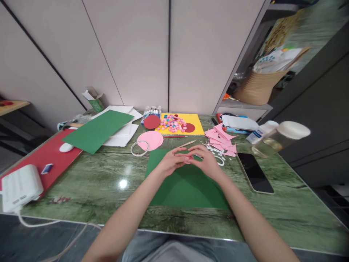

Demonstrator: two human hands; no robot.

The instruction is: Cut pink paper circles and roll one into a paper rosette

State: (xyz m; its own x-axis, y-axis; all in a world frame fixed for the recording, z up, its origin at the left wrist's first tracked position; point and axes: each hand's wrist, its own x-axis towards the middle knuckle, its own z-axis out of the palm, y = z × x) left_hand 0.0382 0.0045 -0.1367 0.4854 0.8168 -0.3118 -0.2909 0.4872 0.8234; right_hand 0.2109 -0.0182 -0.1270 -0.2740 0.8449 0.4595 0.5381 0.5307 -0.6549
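Note:
Both hands meet over a sheet of green paper (188, 189) on the table. My left hand (173, 161) has its thumb and fingers closed on a small pink piece (187, 159). From the other side, the fingertips of my right hand (204, 161) pinch the same piece, which is mostly hidden by the fingers. Beyond the hands lies a thin wooden stick (187, 143). Pink paper circles (150, 140) rest behind my left hand, with a roll of tape (140, 148) overlapping them. White paper bits (218, 152) are scattered by my right hand.
Pink, red and blue small pieces (173, 123) are heaped on yellow paper (197, 122). Pink offcuts (220, 138), a phone (255, 173) and a lidded bottle (282, 138) stand or lie right. Left are green paper (98, 131), red paper (58, 160) and a white power adapter (21, 185).

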